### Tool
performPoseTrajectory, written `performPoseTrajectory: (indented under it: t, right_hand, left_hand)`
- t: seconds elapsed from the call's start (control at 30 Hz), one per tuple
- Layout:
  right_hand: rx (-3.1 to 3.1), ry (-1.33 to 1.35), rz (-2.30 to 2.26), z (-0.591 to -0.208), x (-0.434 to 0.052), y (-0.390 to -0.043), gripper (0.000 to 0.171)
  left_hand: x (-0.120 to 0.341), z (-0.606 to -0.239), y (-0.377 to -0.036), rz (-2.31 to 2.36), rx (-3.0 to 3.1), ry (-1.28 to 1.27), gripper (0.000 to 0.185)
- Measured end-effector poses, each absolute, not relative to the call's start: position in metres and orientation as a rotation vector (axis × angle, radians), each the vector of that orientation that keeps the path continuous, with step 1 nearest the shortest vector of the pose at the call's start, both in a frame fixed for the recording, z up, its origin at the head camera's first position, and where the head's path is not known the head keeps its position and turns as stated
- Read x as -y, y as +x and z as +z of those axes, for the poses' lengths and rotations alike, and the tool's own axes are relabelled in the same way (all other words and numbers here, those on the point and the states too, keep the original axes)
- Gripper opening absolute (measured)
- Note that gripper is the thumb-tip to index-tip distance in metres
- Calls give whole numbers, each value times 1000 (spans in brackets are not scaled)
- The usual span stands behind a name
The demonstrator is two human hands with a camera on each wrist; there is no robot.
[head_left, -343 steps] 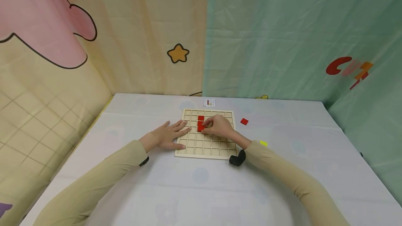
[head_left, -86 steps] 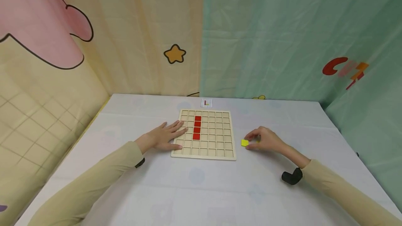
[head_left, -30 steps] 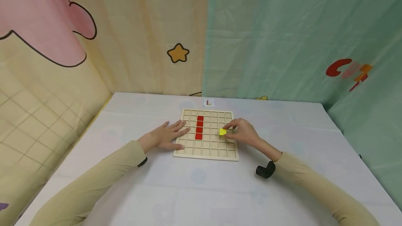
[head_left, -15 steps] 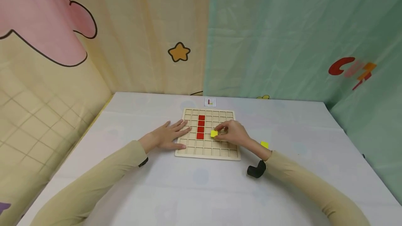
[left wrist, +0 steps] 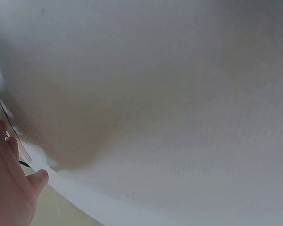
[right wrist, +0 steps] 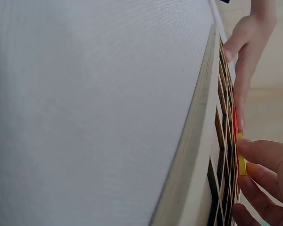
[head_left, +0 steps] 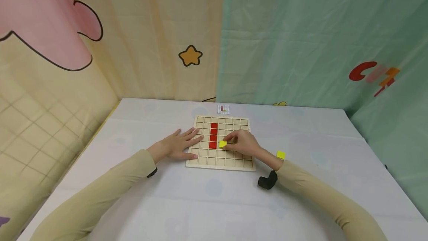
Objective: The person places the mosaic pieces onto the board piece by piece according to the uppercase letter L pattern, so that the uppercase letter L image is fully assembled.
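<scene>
A wooden grid board [head_left: 207, 162] lies on the table, with a column of several red square tiles [head_left: 213, 137] set in its cells. My right hand [head_left: 244, 143] pinches a yellow square tile [head_left: 223, 144] between thumb and fingers, just right of the lowest red tile. In the right wrist view that yellow tile [right wrist: 241, 157] stands at the fingertips over the grid; whether it touches the board I cannot tell. My left hand [head_left: 175, 145] rests spread on the board's left edge. The left wrist view catches only part of this hand [left wrist: 12, 183] by the board's edge.
Another yellow tile [head_left: 281, 154] lies on the white table [head_left: 214, 207], right of the board and close to my right wrist. Behind the board sits a small printed grid card [head_left: 223, 109]. Patterned curtains [head_left: 160, 29] hang around the back and sides.
Earlier the fourth red tile went into the column, and my right hand picked up a yellow tile from the right. Over the last second it carried that tile leftward over the board. My left hand stays put.
</scene>
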State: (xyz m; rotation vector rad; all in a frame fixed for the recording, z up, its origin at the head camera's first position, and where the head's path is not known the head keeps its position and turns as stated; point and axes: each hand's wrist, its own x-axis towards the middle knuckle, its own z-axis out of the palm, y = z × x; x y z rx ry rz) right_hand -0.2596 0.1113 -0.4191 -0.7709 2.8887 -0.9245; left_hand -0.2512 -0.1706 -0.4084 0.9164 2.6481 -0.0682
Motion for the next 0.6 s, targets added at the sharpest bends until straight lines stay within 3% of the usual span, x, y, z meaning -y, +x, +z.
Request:
performPoseTrajectory:
  t: [0.6]
  right_hand:
    - [-2885, -882, -923, -425, -107, -263, 25]
  left_hand:
    - [170, -407, -250, -64, -2646, 885, 81]
